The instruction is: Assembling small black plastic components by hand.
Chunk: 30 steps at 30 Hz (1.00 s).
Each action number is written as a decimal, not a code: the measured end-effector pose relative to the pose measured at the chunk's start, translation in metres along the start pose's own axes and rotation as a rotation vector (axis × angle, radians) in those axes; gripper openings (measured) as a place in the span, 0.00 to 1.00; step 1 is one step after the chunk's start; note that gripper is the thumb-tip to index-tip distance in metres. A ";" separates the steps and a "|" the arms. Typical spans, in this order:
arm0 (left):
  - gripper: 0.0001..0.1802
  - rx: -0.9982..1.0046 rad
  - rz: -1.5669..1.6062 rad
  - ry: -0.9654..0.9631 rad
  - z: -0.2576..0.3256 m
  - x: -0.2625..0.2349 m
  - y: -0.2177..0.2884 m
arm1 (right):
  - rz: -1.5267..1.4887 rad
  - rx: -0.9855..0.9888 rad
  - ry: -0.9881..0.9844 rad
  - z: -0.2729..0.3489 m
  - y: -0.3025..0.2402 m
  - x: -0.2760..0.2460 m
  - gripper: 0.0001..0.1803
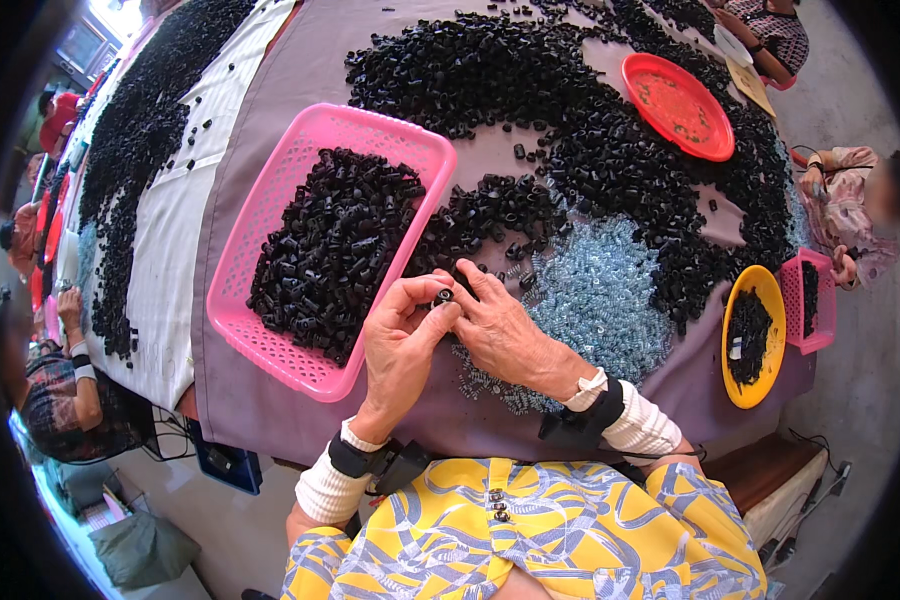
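Note:
My left hand [402, 345] pinches a small black cylindrical plastic part [443, 297] between thumb and fingers, its round end with a lighter centre facing up. My right hand [510, 335] meets it from the other side, fingers closed around the same part; its thumb is mostly hidden. Left of both hands stands a pink lattice basket [315, 130] with many black parts [330, 245] in it. Beside my right hand spreads a pile of small silvery-blue coils that look like springs [600, 300]. Loose black parts [500, 215] lie just beyond my fingers.
Large heaps of black parts [470, 75] cover the far table. A red tray [705, 135] lies on them. At right are a yellow dish [748, 395] and a small pink basket [821, 335]. Other people sit at right [850, 205] and left [55, 400].

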<state>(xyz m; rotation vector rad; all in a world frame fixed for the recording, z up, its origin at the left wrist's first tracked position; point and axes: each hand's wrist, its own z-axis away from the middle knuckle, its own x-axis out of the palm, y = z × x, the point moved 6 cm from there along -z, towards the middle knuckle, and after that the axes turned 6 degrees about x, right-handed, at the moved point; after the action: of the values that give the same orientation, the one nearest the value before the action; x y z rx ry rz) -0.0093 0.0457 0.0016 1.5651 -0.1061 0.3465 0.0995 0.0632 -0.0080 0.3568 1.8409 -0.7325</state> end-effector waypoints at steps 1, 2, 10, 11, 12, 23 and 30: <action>0.09 -0.010 0.011 -0.002 0.000 0.000 0.000 | 0.000 0.000 -0.001 0.000 0.003 -0.004 0.20; 0.09 -0.020 0.024 -0.004 0.000 0.000 -0.001 | -0.001 -0.017 -0.015 0.000 0.007 -0.009 0.19; 0.11 -0.152 -0.046 -0.157 0.000 0.012 -0.032 | 0.172 0.269 0.184 -0.018 0.089 -0.057 0.24; 0.11 -0.152 -0.046 -0.160 0.000 0.015 -0.031 | 0.165 0.316 0.144 -0.022 0.095 -0.046 0.25; 0.10 -0.133 -0.035 -0.161 -0.001 0.017 -0.028 | 0.154 0.360 0.103 -0.026 0.100 -0.034 0.26; 0.09 -0.053 0.069 -0.037 0.002 0.007 0.001 | 0.031 0.057 -0.054 -0.009 0.009 0.006 0.28; 0.09 0.019 0.003 -0.021 0.002 -0.002 0.004 | -0.059 -0.023 -0.068 -0.006 0.006 -0.018 0.21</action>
<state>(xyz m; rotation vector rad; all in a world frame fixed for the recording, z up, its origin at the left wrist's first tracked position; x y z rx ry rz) -0.0123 0.0436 0.0050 1.5880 -0.1219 0.3342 0.1055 0.0728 0.0086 0.2604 1.8003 -0.7544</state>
